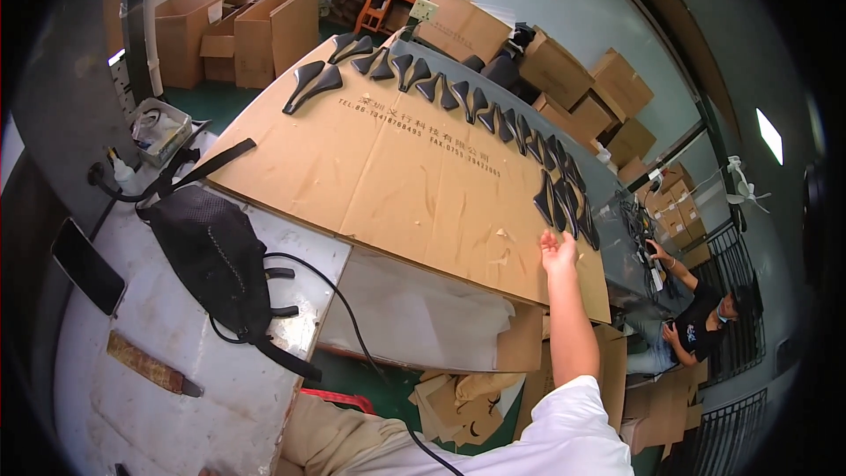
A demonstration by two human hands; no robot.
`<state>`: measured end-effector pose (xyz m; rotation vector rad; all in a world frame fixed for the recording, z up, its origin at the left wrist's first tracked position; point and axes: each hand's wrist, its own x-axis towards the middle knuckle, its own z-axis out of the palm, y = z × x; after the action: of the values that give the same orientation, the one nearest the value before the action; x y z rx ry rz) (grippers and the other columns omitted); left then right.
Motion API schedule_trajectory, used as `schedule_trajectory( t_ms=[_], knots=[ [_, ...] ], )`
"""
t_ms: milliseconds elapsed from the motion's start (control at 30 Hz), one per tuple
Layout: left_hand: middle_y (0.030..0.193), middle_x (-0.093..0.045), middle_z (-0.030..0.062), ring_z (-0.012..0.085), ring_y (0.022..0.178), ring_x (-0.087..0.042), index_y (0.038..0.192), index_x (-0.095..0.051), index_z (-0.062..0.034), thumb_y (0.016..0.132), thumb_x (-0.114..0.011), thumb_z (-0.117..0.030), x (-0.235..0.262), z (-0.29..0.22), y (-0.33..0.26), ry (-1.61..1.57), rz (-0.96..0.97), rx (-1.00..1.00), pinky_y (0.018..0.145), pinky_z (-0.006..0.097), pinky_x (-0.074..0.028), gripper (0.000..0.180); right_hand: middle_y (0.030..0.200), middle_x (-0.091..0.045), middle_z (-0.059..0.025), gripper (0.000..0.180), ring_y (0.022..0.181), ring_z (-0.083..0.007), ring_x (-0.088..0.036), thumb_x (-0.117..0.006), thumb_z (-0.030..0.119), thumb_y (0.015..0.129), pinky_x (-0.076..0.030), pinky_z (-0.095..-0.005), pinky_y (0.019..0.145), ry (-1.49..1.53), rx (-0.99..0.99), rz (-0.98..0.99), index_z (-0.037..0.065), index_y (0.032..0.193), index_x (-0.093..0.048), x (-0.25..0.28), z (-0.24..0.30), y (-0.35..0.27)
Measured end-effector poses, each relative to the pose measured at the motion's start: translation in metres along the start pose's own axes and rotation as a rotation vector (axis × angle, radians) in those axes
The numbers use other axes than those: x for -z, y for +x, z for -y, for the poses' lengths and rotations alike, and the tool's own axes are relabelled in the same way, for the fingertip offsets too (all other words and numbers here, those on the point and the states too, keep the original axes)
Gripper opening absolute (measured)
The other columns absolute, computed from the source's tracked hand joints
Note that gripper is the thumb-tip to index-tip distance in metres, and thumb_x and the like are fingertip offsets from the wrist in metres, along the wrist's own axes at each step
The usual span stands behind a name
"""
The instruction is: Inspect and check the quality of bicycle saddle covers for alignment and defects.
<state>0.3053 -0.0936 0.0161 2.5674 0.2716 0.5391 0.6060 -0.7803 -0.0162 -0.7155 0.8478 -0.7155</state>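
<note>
My right hand (558, 251) reaches over the brown cardboard sheet (414, 203), palm partly up and fingers apart, with nothing visibly held. Its fingertips are at the near ends of several glossy black pieces (557, 203) shaped like bicycle saddles; whether they touch is hard to tell. More of these pieces (410, 72) stand in a row along the sheet's far edge, narrow ends mostly toward me. One wider-spread piece (310, 88) lies at the left end, slightly nearer. My left hand is out of view.
On the white worktable (115, 405) at left are a black bag (207, 256) with straps, a tape-wrapped blade (154, 363), a phone (88, 266) and a plastic bin (163, 134). A black cable (348, 304) hangs across the front. A co-worker (696, 322) sits at right. Cartons (278, 35) stand behind.
</note>
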Motion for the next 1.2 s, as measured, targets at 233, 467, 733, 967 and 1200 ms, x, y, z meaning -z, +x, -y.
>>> schedule_trajectory(
  t_ms=[233,467,733,967,1200],
  knots=[
    [0.111,-0.063,0.0234,0.0392,0.101,-0.059,0.11,-0.065,0.0053,0.093,-0.064,-0.011,-0.005,-0.004,0.006,0.017,-0.023,0.057,0.091,0.046,-0.048,0.023,0.062,-0.05,-0.0032,0.036,0.057,-0.0174,-0.054,-0.056,0.037,0.098,-0.043,-0.0277,0.051,-0.029,-0.166,0.007,0.003,0.085,-0.051,0.005,0.047,0.072],
    [0.106,-0.066,0.0226,0.0383,0.096,-0.061,0.108,-0.067,0.005,0.094,-0.062,-0.011,-0.011,-0.005,0.01,0.015,-0.042,-0.006,0.088,0.047,-0.049,0.022,0.046,-0.027,0.0032,0.053,0.041,-0.0123,-0.029,-0.049,0.046,0.1,-0.026,-0.0267,0.044,-0.093,-0.189,0.185,0.016,0.058,-0.035,-0.003,0.071,0.088],
    [0.104,-0.065,0.0258,0.0392,0.095,-0.061,0.107,-0.066,0.0081,0.095,-0.062,-0.014,-0.003,-0.016,0.011,-0.018,-0.024,0.04,0.088,0.047,-0.05,0.025,0.048,-0.034,0.0006,0.05,0.036,-0.0155,-0.037,-0.055,0.039,0.097,-0.031,-0.0296,0.035,-0.25,0.645,0.073,0.012,0.058,-0.038,-0.031,-0.017,0.027],
    [0.103,-0.064,0.0267,0.0395,0.095,-0.061,0.109,-0.064,0.0092,0.096,-0.061,-0.012,0.006,-0.014,0.008,-0.069,0.027,0.002,0.088,0.046,-0.05,0.025,0.057,-0.053,-0.0022,0.045,0.046,-0.0131,-0.048,-0.053,0.031,0.099,-0.036,-0.0257,0.045,-0.349,1.048,0.097,0.0,0.066,-0.056,-0.017,-0.04,-0.084],
    [0.107,-0.064,0.0249,0.0357,0.096,-0.061,0.11,-0.065,0.0079,0.097,-0.061,-0.015,0.003,0.001,-0.005,-0.174,-0.048,0.048,0.088,0.042,-0.05,0.027,0.07,-0.064,-0.0088,0.025,0.053,-0.0139,-0.057,-0.054,0.016,0.095,-0.045,-0.0271,0.049,-0.679,1.541,0.695,-0.004,0.09,-0.068,-0.014,-0.079,-0.261]
  ],
)
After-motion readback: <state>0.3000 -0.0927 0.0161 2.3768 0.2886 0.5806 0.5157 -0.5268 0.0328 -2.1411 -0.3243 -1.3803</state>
